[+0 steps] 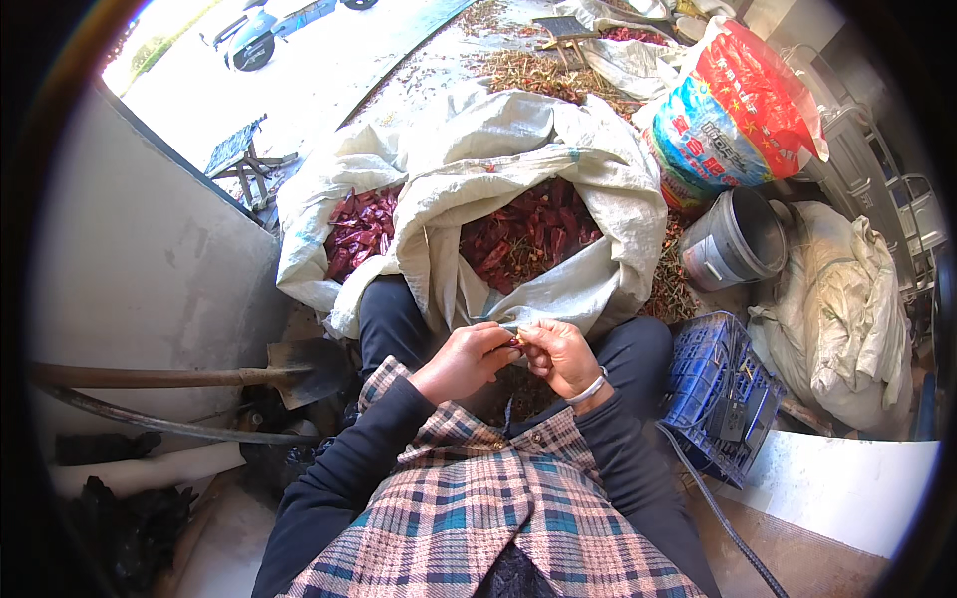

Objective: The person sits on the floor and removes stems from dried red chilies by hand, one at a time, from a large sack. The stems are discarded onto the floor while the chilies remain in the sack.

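Observation:
Above my lap, my left hand (463, 362) and my right hand (557, 357) meet with their fingertips on a small dried red chili pepper (514, 342). Most of the pepper is hidden by the fingers, and a pale yellowish bit shows at the right fingertips. Just beyond the hands, between my knees, an open white woven sack (516, 168) holds dark red dried chilies (549, 224), with loose stems (519, 261) among them. A second white woven sack (303, 232) to its left contains brighter red dried chilies (364, 224).
At right are a red and blue printed bag (736, 112), a bucket (736, 235), a blue plastic crate (710, 389) and a bundled woven sack (845, 306). A shovel (299, 370) lies left. Folding stools (243, 161) and stem heaps (549, 75) lie farther off.

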